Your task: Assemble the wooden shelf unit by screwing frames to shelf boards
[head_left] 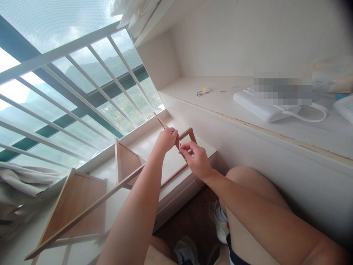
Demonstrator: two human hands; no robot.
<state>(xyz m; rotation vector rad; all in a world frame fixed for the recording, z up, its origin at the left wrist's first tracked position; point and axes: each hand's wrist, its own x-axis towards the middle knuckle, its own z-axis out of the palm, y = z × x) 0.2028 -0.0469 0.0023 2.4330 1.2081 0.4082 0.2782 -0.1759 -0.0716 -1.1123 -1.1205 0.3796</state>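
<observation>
A wooden frame (91, 206) of light-brown slats and panels lies across the pale window ledge. My left hand (167, 139) is closed around its narrow wooden upright near the right end. Just to the right, my right hand (196, 157) pinches thumb and fingertips together against the same upright. Something thin and small shows at those fingertips, too small to name. Beyond both hands rises a short wooden end piece (186, 133) of the frame. My left forearm hides part of the long rail.
Small metal hardware (202, 92) with a yellow bit lies on the white shelf (193, 82). A small screw-like piece (223, 91) is beside it. Farther right sits a white device (264, 108) with a cable. Window bars (91, 66) stand at left; my knees and shoes are below.
</observation>
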